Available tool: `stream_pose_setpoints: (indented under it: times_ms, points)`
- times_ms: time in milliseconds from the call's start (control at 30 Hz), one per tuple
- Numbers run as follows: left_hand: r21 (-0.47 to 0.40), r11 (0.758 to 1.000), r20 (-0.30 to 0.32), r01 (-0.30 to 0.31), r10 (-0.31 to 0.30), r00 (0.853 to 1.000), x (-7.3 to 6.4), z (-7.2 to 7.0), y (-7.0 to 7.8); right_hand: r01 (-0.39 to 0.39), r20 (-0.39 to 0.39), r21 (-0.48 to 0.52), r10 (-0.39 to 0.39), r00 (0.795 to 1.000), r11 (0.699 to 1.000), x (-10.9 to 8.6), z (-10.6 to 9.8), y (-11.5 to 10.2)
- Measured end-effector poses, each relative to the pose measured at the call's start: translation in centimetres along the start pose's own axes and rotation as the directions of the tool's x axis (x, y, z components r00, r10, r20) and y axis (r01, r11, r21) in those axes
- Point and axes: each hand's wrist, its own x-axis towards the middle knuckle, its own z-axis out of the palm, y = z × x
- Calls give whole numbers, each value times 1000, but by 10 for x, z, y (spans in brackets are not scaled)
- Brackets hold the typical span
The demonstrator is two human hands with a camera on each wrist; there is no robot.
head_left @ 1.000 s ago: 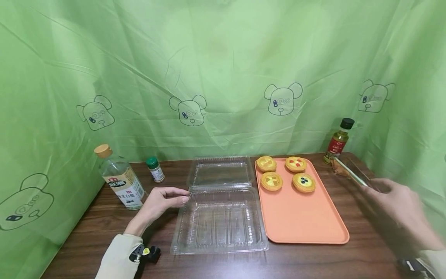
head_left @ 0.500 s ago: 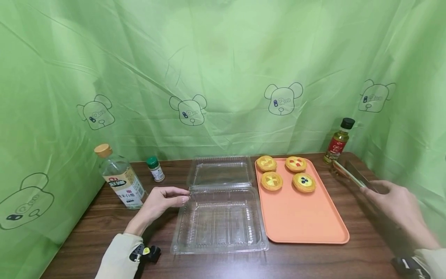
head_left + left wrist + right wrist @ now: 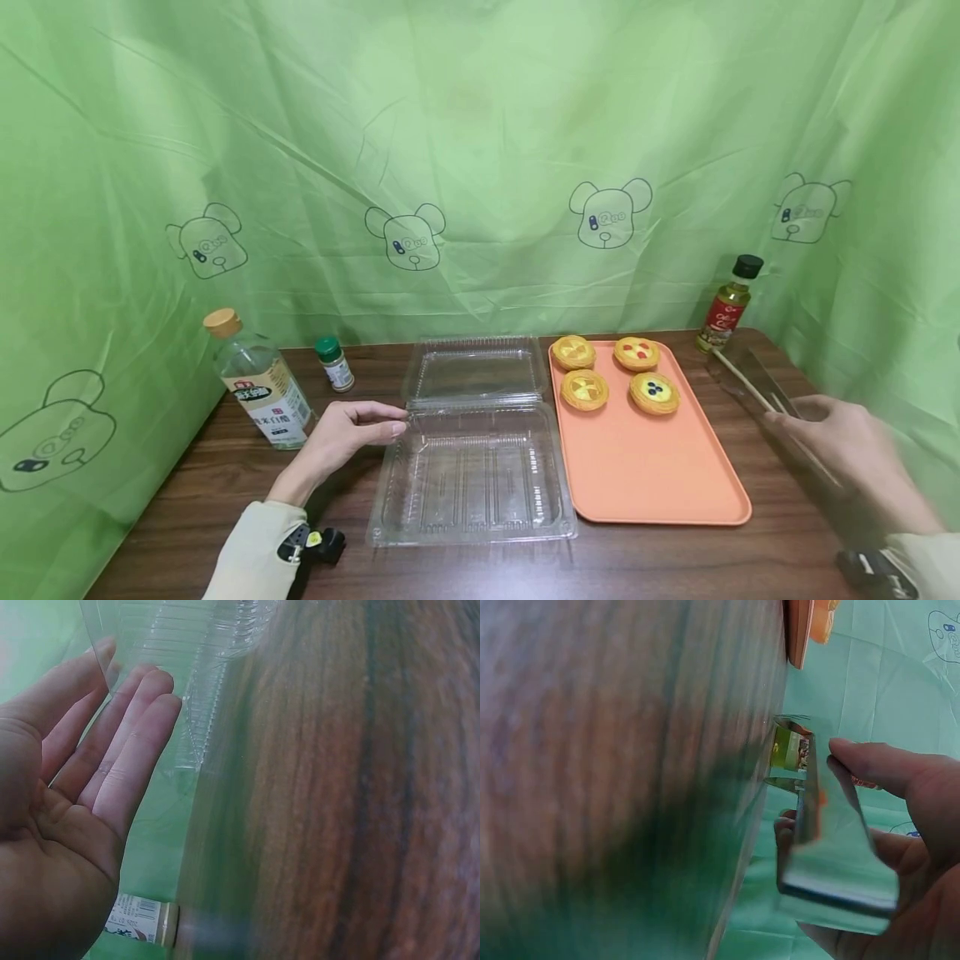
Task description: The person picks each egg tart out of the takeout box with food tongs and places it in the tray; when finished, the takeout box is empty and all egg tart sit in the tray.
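Note:
My left hand [image 3: 348, 433] pinches the left edge of a clear plastic clamshell container [image 3: 472, 536], near its fold; the left wrist view shows that plastic edge between thumb and forefinger [image 3: 75, 727]. The container lies opened out flat, lid part at the back. At the right, my right hand [image 3: 851, 437] grips shiny metal tongs [image 3: 840, 877] by thumb and fingers. Their tips point at the foot of an oil bottle [image 3: 725, 308], with nothing visible between them. Several tarts [image 3: 654, 392] sit on the far half of an orange tray [image 3: 652, 471].
A large vinegar bottle [image 3: 270, 392] with an orange cap stands left of my left hand. Behind it to the right is a small green-capped spice jar [image 3: 335, 367]. Green curtains [image 3: 480, 167] enclose the back and sides of the wooden table [image 3: 645, 567].
My right hand has shifted slightly left and turned the tongs, so their narrow edge now faces up. My left hand, container and tarts have not moved.

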Motion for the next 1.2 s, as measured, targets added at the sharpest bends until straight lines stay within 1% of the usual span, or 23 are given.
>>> stream_pose_setpoints:
  times_ms: [100,333,433,667,867,933,967,1033,1133,1200]
  points:
    - [5,1000,0,-5,5,1000,0,0,0,-4,25,-9,5,1000,1000,1,-1,0]
    - [-2,1000,-2,1,-1,1000,1,0,-1,-7,44,-13,8,999,1000,1,-2,-1]
    - [-2,1000,-1,0,0,1000,2,1,-1,-16,66,-18,17,998,1000,0,-3,0]
    - [2,1000,-2,-3,3,1000,0,0,-1,8,86,-16,-7,996,1000,2,-2,1]
    - [2,1000,-6,-14,14,1000,-1,-1,-2,-7,125,-29,10,992,1000,4,-2,-2]
    - [-3,1000,-4,-16,16,1000,-1,-1,-2,1,129,-25,3,992,1000,4,-3,-2]
    - [-6,1000,-2,-16,16,1000,-2,-1,-2,3,124,-22,0,992,1000,4,-3,-2]
    - [-5,1000,1,-18,18,1000,-2,-1,-2,6,86,-33,-3,996,999,3,-5,-3]
    - [6,1000,4,-21,21,1000,-2,0,-1,11,3,-39,-11,1000,999,-1,-9,-7]
    - [12,1000,5,-21,21,1000,-2,0,-1,15,-52,-41,-18,999,999,-5,-11,-12]
